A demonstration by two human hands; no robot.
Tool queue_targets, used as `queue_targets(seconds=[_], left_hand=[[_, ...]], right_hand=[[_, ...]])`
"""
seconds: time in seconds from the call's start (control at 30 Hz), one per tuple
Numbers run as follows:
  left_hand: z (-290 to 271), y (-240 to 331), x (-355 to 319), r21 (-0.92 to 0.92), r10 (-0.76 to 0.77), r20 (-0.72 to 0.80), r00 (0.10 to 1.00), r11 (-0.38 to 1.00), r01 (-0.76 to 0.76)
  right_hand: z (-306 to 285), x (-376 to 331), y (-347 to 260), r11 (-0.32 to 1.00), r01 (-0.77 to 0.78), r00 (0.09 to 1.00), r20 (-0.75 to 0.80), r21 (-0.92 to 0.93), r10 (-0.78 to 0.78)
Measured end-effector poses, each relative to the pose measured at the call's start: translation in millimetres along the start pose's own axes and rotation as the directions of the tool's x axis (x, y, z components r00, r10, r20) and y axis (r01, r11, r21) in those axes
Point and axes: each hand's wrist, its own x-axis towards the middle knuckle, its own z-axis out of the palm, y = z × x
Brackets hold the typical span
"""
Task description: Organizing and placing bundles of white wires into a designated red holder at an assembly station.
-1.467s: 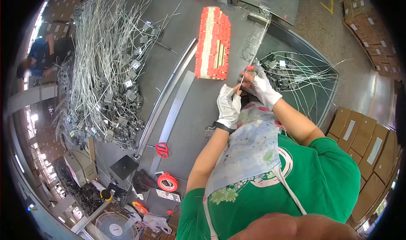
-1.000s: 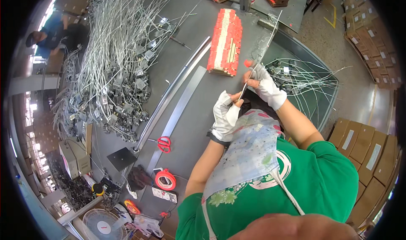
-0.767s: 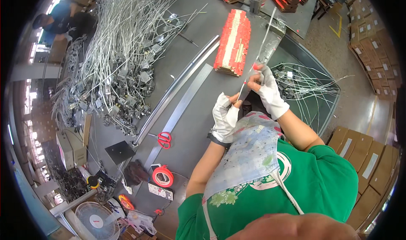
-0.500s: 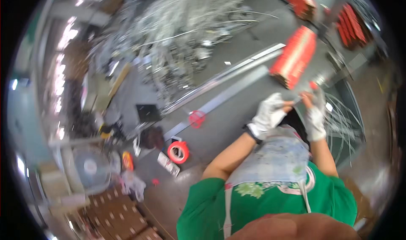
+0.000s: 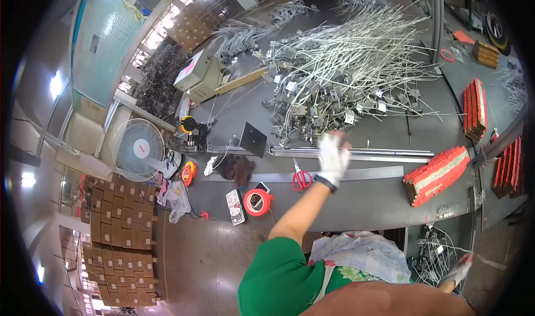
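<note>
A worker in a green shirt and pale apron stands at a grey workbench, arms apart, the gloved left hand above a shiny metal rail at the near edge of a heap of wired metal parts. Its bare fingertips blur together, and whether they pinch anything cannot be told. The right hand, low at the picture's edge, is beside more wired parts in a grey-green bin; its fingers are too small and smeared to read, though a thin pale strand shows beside them. The heap's wires mostly lie one way, blocks toward the worker, perhaps to keep the block ends within reach. Red-handled scissors rest across a flat metal strip, probably parked there for easy pickup, while a red-edged stack sits to the right, possibly placed to leave room in front. A small mark on the fan hub and pale labels on the stacked cartons are illegible here; a flat case bears a printed cartoon.
</note>
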Motion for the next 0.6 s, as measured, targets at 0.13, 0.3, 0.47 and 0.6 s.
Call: queue_targets(seconds=[0.13, 0.3, 0.47, 0.6], left_hand=[[-11, -54, 71, 0.327, -0.008, -0.155, 0.988, 0.943, 0.059], [0, -100, 89, 0.59, -0.04, 0.068, 0.997, 0.807, -0.008], [-36, -67, 89, 0.344, 0.02, 0.184, 0.983, 0.935, -0.083], [-56, -59, 55, -0.308, -0.197, 0.383, 0.903, 0.894, 0.326]], right_hand=[[-54, 28, 34, 0.963, -0.268, 0.935, -0.232, 0.04, 0.27], [-1, -27, 87, 0.956, -0.287, 0.945, 0.146, -0.056, 0.293], [54, -90, 116, 0.934, -0.359, 0.906, 0.245, 0.005, 0.346], [125, -164, 119, 0.924, -0.375, 0.802, 0.471, -0.08, 0.366]])
